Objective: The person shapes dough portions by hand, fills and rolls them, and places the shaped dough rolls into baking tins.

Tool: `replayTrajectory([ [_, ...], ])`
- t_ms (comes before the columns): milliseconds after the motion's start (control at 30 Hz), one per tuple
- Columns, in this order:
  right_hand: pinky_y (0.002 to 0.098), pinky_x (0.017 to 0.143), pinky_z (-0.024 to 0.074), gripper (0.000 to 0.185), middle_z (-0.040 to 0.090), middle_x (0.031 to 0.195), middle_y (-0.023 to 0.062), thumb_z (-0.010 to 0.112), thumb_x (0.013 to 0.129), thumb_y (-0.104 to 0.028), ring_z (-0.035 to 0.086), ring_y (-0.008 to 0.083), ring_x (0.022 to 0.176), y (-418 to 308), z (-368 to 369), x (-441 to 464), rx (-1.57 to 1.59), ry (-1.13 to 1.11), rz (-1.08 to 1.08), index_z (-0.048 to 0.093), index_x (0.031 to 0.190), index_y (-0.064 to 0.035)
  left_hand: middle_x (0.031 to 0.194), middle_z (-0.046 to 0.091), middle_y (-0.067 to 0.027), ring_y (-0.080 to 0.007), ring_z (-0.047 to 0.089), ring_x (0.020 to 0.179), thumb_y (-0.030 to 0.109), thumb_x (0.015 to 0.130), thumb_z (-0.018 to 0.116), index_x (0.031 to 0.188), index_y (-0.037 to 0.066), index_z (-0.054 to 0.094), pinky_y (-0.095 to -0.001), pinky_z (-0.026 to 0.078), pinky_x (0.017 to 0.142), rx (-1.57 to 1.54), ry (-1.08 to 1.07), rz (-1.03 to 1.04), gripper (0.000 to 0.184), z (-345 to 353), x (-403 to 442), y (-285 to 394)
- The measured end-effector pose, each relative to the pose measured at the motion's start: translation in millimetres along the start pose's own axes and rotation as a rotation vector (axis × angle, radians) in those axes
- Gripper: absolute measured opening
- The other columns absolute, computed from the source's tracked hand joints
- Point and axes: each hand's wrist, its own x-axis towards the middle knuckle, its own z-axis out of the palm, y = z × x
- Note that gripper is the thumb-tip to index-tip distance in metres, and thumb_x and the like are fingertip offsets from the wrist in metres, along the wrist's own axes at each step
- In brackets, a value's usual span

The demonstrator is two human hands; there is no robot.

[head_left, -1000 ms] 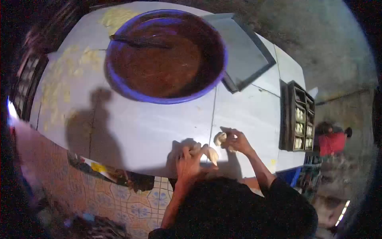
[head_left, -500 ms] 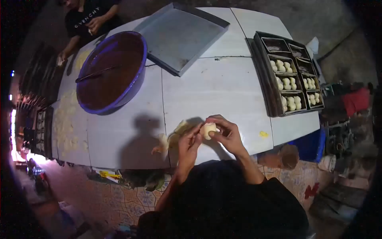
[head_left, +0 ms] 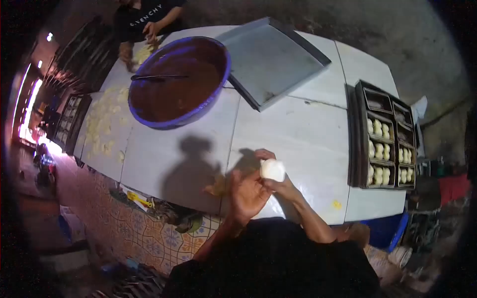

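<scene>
A pale, rounded dough ball is in my right hand, the fingers and thumb closed around its side. Just left of it, my left hand is open, palm turned up and fingers apart, with nothing on it. Flattened dough lies on the white table beside my left hand, partly hidden in shadow. A small yellow scrap sits to the right, near the table's front edge.
A purple basin of brown filling holds a dark stick. Behind stands a metal tray. Joined baking tins at right contain dough pieces; more tins stand far left. Dough bits cover the left side, near a co-worker.
My left hand has come off the dough and opened palm up; my right hand keeps the ball. The view has turned, and the co-worker's hands have moved over the dough bits.
</scene>
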Motion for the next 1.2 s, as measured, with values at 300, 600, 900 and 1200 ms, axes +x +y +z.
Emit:
replayTrajectory([
  [300,0.041,0.092,0.0433,0.103,0.033,0.144,0.0078,0.072,0.075,-0.055,0.047,0.0212,0.119,20,23,41,0.19,0.265,0.104,0.014,0.151,-0.0179,0.101,0.067,-0.0169,-0.0361,0.06,0.102,0.062,0.095,0.03,0.112,-0.005,0.059,-0.0442,0.043,0.095,2.073,0.71,0.556,0.075,5,200,297],
  [600,0.0315,0.086,0.0486,0.077,0.043,0.138,0.0079,0.064,0.089,-0.034,0.052,0.0182,0.114,26,18,48,0.104,0.345,0.091,0.021,0.148,-0.0112,0.094,0.066,-0.0261,-0.0385,0.064,0.09,0.07,0.091,0.023,0.104,-0.004,0.066,-0.0468,0.046,0.083,1.914,0.599,0.251,0.087,20,175,272],
  [900,0.0259,0.074,0.0523,0.029,0.064,0.087,0.0079,0.053,0.097,-0.021,0.062,0.0158,0.077,5,37,36,0.427,0.634,0.297,0.06,0.105,0.0057,0.111,0.061,-0.0151,-0.0217,0.06,0.097,0.06,0.097,0.025,0.137,-0.002,0.043,-0.0314,0.047,0.087,0.781,0.338,0.146,0.076,25,34,76],
  [1200,0.0342,0.086,0.0488,0.033,0.053,0.116,0.0121,0.061,0.079,0.008,0.05,0.0242,0.111,-26,23,-31,-0.651,0.344,-0.18,0.064,0.111,-0.0008,0.102,0.058,-0.008,-0.013,0.06,0.089,0.001,0.094,0.053,0.122,-0.006,0.054,-0.0256,0.051,0.08,1.468,0.008,0.223,0.029,-1,-4,32],
])
